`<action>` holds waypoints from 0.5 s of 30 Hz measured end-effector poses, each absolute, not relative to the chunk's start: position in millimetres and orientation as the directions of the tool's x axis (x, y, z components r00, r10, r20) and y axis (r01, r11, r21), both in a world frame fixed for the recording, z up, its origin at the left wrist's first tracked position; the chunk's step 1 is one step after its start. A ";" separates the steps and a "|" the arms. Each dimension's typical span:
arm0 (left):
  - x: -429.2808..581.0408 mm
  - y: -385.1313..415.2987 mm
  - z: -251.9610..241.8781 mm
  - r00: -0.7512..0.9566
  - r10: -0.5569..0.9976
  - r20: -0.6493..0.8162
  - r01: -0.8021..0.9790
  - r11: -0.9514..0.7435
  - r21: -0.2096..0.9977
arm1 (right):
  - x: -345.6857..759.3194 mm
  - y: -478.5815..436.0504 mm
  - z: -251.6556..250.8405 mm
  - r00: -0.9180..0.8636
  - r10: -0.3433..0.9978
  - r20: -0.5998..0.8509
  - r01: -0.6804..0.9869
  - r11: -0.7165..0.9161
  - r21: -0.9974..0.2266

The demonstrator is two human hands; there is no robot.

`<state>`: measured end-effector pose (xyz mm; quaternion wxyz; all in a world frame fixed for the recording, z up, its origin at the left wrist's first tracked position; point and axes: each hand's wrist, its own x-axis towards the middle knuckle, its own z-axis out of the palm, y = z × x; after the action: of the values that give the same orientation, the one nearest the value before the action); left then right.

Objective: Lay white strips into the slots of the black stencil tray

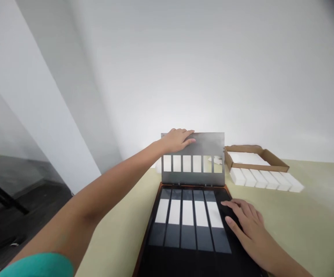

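Observation:
In front of me a hinged metal lid [194,179] with a row of rectangular cutouts stands upright at the far end of a black flat base [181,263]. My left hand [178,139] is closed over the lid's top edge, thumb on the near face. Several dark strips [187,236] lie side by side in the base, and a white rectangle [187,212] shows across the middle of each. My right hand [246,219] rests at the base's right side with fingers apart, holding nothing. Part of the base is cut off at the bottom of the view.
Right of the lid, a brown cardboard box [276,168] holds white sheets or pads [247,157]. A row of several white blocks [266,179] lies before it on the pale yellow table [308,219]. A white wall [213,69] rises behind.

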<state>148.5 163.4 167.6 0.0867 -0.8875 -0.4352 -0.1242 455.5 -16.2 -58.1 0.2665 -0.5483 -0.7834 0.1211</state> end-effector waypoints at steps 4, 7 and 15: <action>99.3 143.5 137.8 0.589 0.697 0.410 0.777 -0.627 -0.051 | 457.5 -18.5 -59.3 -0.263 0.925 0.276 0.802 0.369 -0.470; 55.9 106.9 100.5 0.578 0.624 0.526 0.743 -0.669 -0.024 | 459.7 -21.8 -60.8 -0.253 0.927 0.278 0.816 0.359 -0.453; 13.9 24.4 2.6 0.703 0.378 0.603 0.413 -0.906 0.087 | 438.1 -15.7 -16.2 -0.226 0.859 0.459 0.915 0.349 -0.203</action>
<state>13.9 24.4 2.6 0.0273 -0.9223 -0.2146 -0.3204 438.1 -15.7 -16.2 0.2540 -0.5680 -0.7809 -0.0546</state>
